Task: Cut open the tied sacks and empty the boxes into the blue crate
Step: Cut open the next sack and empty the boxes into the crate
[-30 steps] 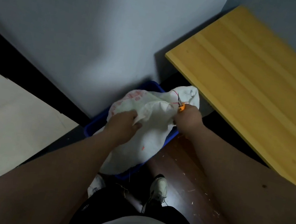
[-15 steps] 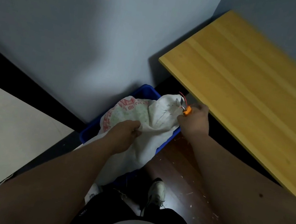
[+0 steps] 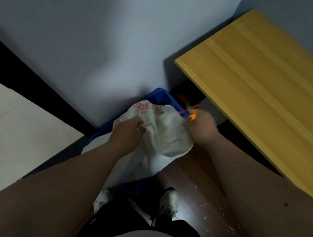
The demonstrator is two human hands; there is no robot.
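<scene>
A white woven sack (image 3: 166, 138) with red print lies across the blue crate (image 3: 161, 95), which stands on the floor against the wall. My left hand (image 3: 127, 134) grips a bunched fold of the sack's upper side. My right hand (image 3: 202, 128) is blurred at the sack's far right corner, closed on a small orange-handled cutter (image 3: 192, 116). A red tie string (image 3: 188, 110) stretches from the sack's edge beside the cutter. The sack hides most of the crate and whatever lies inside it.
A yellow wooden tabletop (image 3: 267, 94) overhangs on the right, close to my right hand. A pale board (image 3: 7, 132) lies at the left. Grey wall stands behind the crate. Thread scraps litter the wooden floor (image 3: 202, 186) near my white shoe (image 3: 169, 201).
My right hand has drawn the cutter up and to the right, away from the sack's corner, pulling the red string taut. My left hand keeps its hold on the sack.
</scene>
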